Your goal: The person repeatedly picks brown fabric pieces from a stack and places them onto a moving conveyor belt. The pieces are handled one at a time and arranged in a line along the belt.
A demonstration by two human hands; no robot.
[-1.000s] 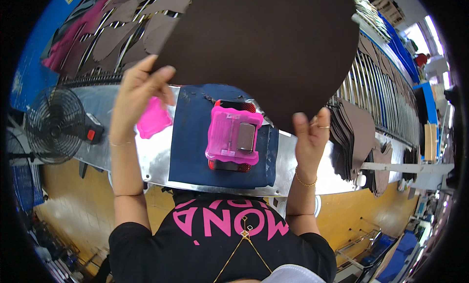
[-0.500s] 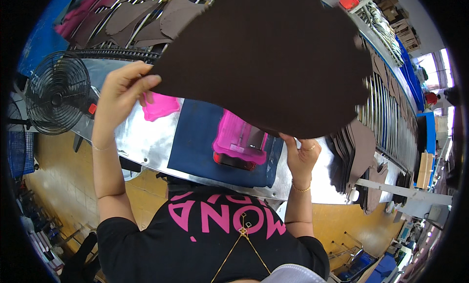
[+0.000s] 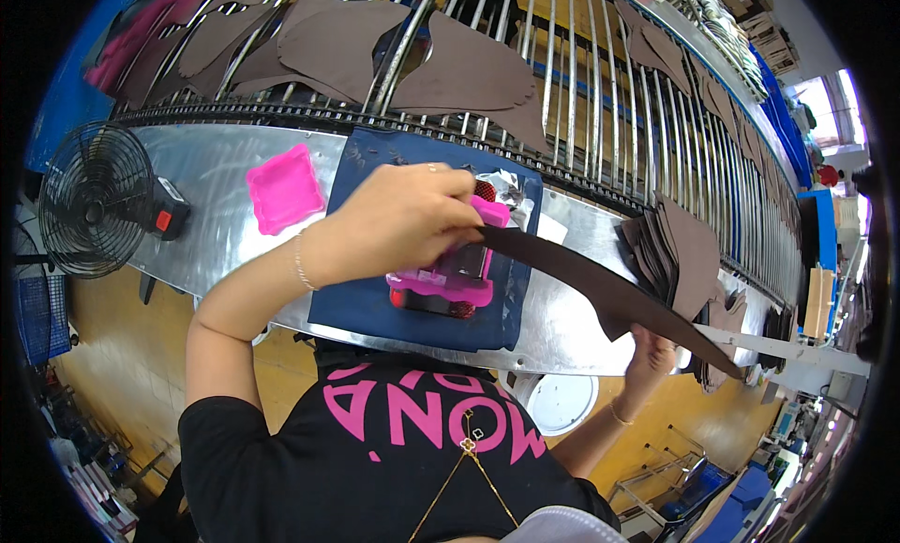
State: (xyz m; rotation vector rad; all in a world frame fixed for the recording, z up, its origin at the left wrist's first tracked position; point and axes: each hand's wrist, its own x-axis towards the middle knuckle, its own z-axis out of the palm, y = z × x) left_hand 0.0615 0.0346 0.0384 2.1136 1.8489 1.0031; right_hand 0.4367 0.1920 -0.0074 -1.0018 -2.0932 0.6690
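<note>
One brown panel (image 3: 605, 282) stretches from left fingers (image 3: 455, 215) past right hand (image 3: 649, 356).

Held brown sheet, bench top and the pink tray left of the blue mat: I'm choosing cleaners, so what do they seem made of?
Brown sheet: matte, perhaps leather or synthetic; it looks thin and slightly curved.
Bench top: shiny bare metal, probably steel, with bright reflections.
Pink tray: smooth-looking, likely plastic, possibly silicone; even, bright colour, wavy moulded rim.

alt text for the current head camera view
A person's left hand and right hand hold a thin dark brown sheet, seen nearly edge-on, partly over a shiny metal table. A pink scalloped square lies left of a dark blue mat.
</note>
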